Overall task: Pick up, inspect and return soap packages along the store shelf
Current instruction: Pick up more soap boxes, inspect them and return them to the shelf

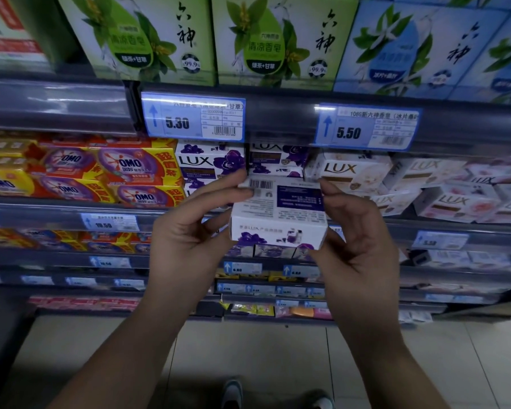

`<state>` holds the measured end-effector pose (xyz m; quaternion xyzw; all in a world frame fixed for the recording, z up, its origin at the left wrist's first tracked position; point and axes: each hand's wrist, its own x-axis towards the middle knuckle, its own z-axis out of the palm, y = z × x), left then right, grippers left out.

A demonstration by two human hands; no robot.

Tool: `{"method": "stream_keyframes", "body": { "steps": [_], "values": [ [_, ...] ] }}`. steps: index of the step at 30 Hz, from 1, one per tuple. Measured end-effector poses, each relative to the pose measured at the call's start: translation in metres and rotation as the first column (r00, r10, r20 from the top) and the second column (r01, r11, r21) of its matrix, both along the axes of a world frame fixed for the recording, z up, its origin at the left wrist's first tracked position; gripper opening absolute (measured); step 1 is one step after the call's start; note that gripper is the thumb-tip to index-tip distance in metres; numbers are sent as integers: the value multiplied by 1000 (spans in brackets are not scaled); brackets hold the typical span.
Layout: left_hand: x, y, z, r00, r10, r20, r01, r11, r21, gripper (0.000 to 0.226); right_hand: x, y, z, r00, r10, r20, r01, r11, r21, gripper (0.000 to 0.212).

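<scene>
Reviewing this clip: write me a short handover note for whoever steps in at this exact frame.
Left hand: grips the left side of the purple Lux soap box.
Right hand: grips its right side.
Box: held in front of the shelf, barcode side facing the camera, off the purple Lux stack.
Done: picked up, inspection in progress.
Left: return it to the stack, then go on to other soaps.

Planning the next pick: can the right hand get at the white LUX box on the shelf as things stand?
Probably not yet. The right hand is clamped on the purple LUX box, shared with the left hand. The white LUX box sits unobstructed at the shelf front beside its fingertips, so freeing that hand should suffice.
</scene>
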<state>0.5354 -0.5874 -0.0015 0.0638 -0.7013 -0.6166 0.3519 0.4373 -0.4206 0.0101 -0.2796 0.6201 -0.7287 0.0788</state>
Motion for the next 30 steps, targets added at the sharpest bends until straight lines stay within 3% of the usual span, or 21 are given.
{"method": "stream_keyframes", "body": {
  "steps": [6,9,13,19,23,26,30],
  "values": [
    [-2,4,-3,998,10,58,-14,997,73,55,-4,4,-5,994,-73,85,64,993,102,38],
    [-6,7,-5,980,129,153,-142,987,76,48,-8,-1,-6,988,-120,98,103,981,163,25],
    [-21,6,-3,930,272,248,-288,957,30,31,-17,-13,-4,977,-183,107,160,968,191,24],
    [-34,5,-7,910,318,267,-326,945,-14,28,-20,-22,-9,980,-184,77,157,947,279,35],
    [-35,7,-11,909,300,290,-292,954,-72,40,-17,-24,-11,988,-144,52,126,957,262,47],
    [-34,10,-11,904,300,306,-297,953,-57,38,-17,-25,-11,986,-145,83,125,969,215,39],
    [-33,16,-12,896,291,336,-284,956,-71,34,-13,-26,-12,992,-119,38,104,956,273,39]
  ]
}}
